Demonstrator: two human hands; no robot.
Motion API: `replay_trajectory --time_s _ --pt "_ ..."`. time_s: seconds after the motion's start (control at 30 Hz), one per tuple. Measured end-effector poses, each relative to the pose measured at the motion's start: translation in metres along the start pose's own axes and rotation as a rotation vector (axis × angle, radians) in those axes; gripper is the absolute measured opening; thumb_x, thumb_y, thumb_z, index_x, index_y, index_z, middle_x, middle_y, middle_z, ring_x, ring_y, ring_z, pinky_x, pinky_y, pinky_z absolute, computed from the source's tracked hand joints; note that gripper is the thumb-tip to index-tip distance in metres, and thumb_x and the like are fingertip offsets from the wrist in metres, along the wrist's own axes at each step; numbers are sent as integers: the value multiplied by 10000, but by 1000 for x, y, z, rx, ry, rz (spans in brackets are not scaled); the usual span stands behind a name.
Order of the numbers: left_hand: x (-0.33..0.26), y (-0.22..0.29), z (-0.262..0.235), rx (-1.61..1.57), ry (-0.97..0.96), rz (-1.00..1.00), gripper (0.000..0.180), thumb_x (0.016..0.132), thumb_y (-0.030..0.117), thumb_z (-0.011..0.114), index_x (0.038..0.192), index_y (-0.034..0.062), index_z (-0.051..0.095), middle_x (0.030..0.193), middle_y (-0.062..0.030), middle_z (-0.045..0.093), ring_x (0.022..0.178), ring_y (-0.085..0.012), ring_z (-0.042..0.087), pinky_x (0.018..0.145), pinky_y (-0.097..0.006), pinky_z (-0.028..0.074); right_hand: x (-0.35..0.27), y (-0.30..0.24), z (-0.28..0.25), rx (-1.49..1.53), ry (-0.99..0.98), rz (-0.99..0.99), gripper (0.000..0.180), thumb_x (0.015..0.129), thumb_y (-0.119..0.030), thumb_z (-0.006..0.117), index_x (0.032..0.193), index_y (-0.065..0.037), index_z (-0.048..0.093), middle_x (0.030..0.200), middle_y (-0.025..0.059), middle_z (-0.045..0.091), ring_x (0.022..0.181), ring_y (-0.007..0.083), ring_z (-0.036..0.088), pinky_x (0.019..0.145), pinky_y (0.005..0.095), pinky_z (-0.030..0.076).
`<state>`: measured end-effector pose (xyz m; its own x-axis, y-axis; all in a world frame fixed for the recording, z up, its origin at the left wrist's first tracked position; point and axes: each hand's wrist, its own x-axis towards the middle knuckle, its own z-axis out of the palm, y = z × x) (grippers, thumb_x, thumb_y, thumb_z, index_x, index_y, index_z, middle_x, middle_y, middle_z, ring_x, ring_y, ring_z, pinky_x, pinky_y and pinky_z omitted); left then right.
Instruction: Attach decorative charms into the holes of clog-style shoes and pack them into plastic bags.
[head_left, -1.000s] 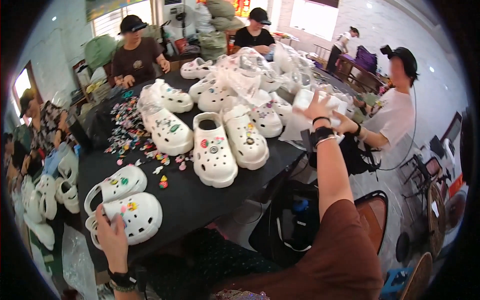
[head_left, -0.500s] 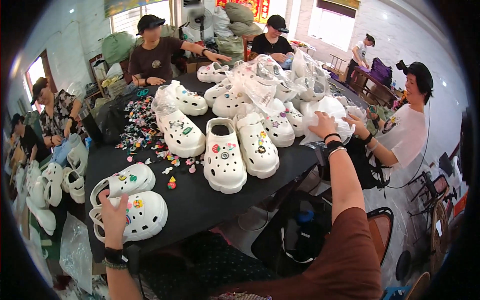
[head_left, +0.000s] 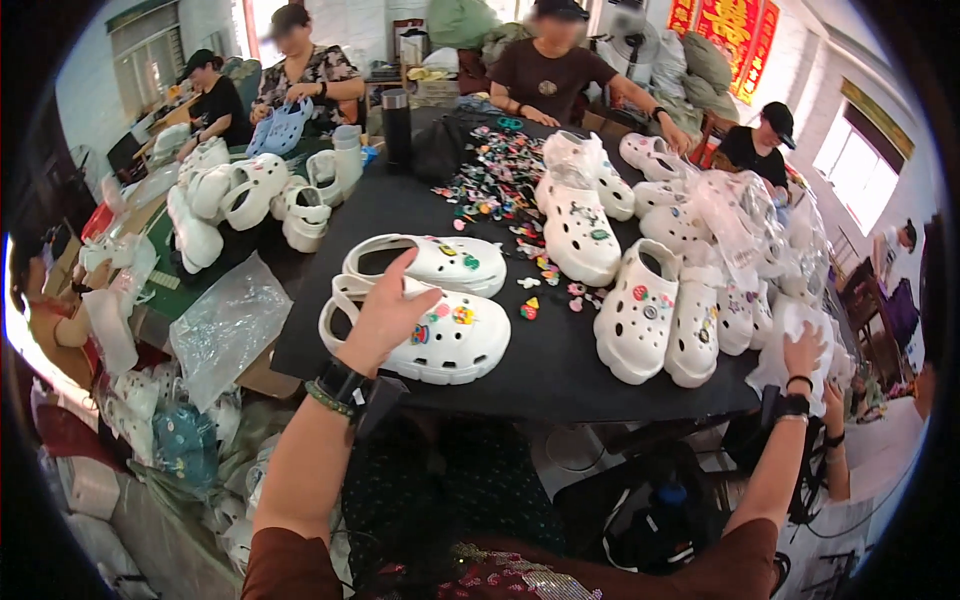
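A pair of white clogs with colourful charms lies at the table's left front. Over the nearer clog [head_left: 450,335] rests my left hand [head_left: 385,312], thumb and forefinger spread apart. My right hand [head_left: 803,355], fingers spread, lies against a white plastic wrapping [head_left: 780,350] at the table's right side; what is inside it is hidden. Just left of the wrapping stands another decorated pair, with one clog [head_left: 638,315] bearing a strawberry charm. A small red and yellow charm [head_left: 529,308] lies between the two pairs.
Loose charms [head_left: 500,175] are heaped on the black table [head_left: 450,395]. Bagged clogs [head_left: 735,215] pile up at right. More clogs [head_left: 205,195] and a clear plastic bag [head_left: 230,320] are at left. A black bottle [head_left: 397,130] stands behind. Several co-workers sit around, one close beside my right arm.
The view has turned left, bringing more of the left side into sight. My left hand stays at the nearer clog. My right hand stays at the wrapping, its fingers more spread.
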<state>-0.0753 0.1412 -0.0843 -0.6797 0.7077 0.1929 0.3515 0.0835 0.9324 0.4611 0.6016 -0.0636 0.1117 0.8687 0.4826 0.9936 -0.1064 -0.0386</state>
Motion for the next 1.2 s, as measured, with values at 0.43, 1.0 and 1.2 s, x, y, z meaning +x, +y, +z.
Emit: replay_trajectory --time_s 0.43,1.0,1.2 --pt "-42 24 -19 -335 -95 -204 693 921 17 586 1522 75 247 1370 -120 491 1188 -154 503 1016 -293 405 -245 -200 -136 985 72 -1039 303 802 10 653 1102 -25 621 1304 174 550 1168 331 550 946 396 467" --pt "-54 30 -24 -455 -237 -130 794 908 -32 559 1549 148 127 1263 -111 511 1091 -130 520 931 -274 451 -363 -322 -165 1228 -273 -1211 666 533 -226 902 1078 -88 545 1170 88 513 1126 318 460 960 450 367" --pt "-61 35 -25 -458 -240 -132 742 922 -24 542 1533 138 154 1307 -130 498 1137 -150 516 955 -291 442 -357 -332 -172 1270 -380 -1136 523 515 -169 901 938 -106 599 1038 46 548 1035 279 497 905 409 390"
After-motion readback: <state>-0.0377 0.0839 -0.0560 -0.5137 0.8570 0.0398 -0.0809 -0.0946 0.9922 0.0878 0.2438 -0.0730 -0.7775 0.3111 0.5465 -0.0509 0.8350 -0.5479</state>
